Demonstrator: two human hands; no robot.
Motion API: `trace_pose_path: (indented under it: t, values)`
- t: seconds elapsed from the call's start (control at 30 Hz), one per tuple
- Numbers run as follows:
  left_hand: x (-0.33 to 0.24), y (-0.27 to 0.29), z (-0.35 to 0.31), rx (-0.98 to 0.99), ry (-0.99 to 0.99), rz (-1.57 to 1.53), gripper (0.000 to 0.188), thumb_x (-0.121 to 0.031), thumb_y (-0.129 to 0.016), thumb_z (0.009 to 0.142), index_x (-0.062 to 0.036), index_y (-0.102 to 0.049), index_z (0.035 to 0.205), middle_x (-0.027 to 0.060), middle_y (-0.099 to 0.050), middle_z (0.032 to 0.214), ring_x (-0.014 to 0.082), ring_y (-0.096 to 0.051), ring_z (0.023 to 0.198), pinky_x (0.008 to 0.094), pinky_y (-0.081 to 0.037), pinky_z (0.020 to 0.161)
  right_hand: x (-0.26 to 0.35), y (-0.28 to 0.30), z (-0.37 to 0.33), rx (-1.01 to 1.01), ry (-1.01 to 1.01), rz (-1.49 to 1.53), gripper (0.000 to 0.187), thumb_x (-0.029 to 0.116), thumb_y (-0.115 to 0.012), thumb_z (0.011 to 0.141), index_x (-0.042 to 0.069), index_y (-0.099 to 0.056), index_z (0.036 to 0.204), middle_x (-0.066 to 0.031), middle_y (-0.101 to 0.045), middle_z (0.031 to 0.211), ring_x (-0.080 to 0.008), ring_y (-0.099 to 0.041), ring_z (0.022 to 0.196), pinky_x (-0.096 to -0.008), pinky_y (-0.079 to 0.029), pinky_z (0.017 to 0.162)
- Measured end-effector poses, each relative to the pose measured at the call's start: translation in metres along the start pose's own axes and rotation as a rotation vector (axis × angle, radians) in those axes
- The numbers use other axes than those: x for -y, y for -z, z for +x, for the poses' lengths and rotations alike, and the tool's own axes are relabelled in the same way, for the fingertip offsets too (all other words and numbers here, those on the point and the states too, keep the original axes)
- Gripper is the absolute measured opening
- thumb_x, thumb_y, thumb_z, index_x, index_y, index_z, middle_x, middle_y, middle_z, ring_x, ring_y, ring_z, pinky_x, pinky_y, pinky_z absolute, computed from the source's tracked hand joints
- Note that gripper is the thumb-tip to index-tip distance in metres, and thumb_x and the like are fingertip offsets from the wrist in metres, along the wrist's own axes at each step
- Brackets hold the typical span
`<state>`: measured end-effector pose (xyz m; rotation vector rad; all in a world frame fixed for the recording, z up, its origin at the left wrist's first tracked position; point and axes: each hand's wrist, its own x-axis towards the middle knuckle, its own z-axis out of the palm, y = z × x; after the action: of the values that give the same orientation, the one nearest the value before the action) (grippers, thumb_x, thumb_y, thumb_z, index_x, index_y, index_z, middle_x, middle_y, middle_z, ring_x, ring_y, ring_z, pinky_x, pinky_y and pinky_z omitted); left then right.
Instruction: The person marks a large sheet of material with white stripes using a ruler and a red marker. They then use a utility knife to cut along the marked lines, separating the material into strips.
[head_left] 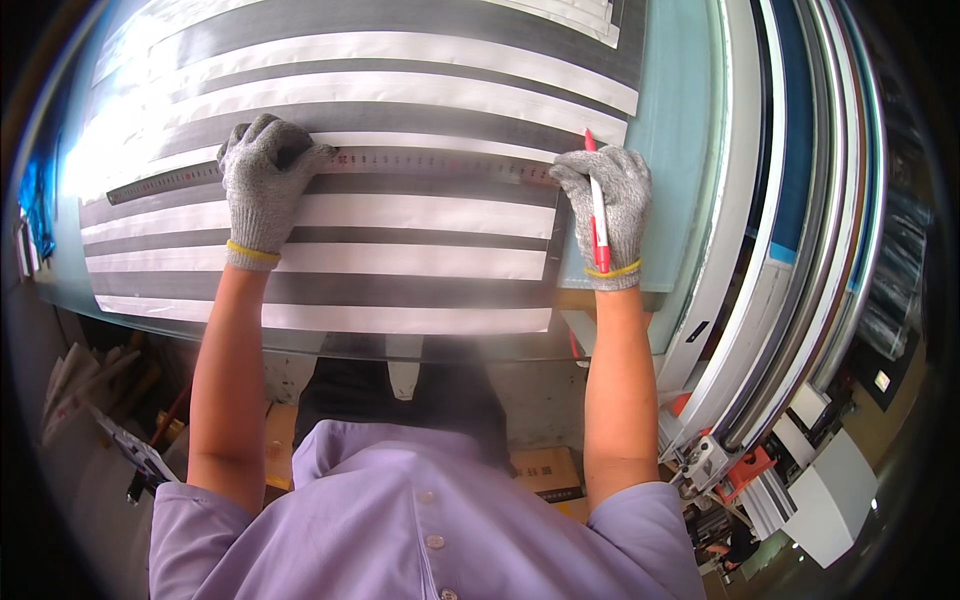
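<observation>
A long steel ruler [430,163] lies across a dark sheet [400,290] with several white strips [420,213] running side by side. My left hand [262,180], in a grey knit glove with a yellow cuff, is closed on the ruler left of its middle, fingers curled and pressing down. At the ruler's right end is my right hand [622,190], gloved the same way. A red and white pen [600,220] sits in it, slanting over the palm with one red end above the fingers. Its thumb and fingertips meet near the ruler's end, covering it.
Under the sheet is a pale green glass tabletop [685,130], its front edge close to my body. Long metal rails [790,300] run along the right side. Cardboard boxes [548,470] stand below the table. Strong glare whitens the sheet's far left.
</observation>
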<state>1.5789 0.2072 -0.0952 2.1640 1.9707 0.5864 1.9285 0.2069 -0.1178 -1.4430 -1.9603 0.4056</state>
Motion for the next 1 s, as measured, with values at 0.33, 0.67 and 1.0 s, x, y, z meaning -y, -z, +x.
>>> trace_pose_path:
  t: [0.33, 0.67, 1.0]
  values:
    - [0.0, 0.001, 0.001, 0.009, 0.027, -0.019, 0.02, -0.025, -0.082, 0.076, -0.0097, -0.07, 0.079, 0.0025, -0.065, 0.083, 0.0255, -0.059, 0.085, 0.042, -0.043, 0.088, -0.001, -0.001, -0.001, -0.015, 0.015, -0.024, 0.014, 0.008, -0.081, 0.071, 0.009, -0.072, 0.082, -0.0032, -0.071, 0.081, -0.0245, -0.061, 0.078, -0.0371, -0.047, 0.078]
    - [0.001, 0.001, 0.001, 0.011, 0.024, -0.015, 0.019, -0.023, -0.081, 0.076, -0.0079, -0.069, 0.08, 0.0041, -0.065, 0.084, 0.0263, -0.059, 0.084, 0.0412, -0.045, 0.086, -0.002, 0.0, -0.001, -0.009, 0.029, 0.0, 0.014, 0.008, -0.081, 0.071, 0.009, -0.073, 0.083, -0.0032, -0.071, 0.082, -0.0241, -0.061, 0.079, -0.0374, -0.047, 0.079]
    - [0.002, -0.002, 0.0, 0.004, 0.033, 0.013, 0.021, -0.027, -0.082, 0.075, -0.0103, -0.07, 0.079, 0.0032, -0.066, 0.084, 0.0275, -0.059, 0.085, 0.0433, -0.043, 0.089, 0.011, -0.002, -0.006, -0.208, -0.061, 0.24, 0.025, 0.025, -0.079, 0.082, 0.004, -0.073, 0.095, -0.008, -0.068, 0.088, -0.0251, -0.06, 0.08, -0.0383, -0.047, 0.078]
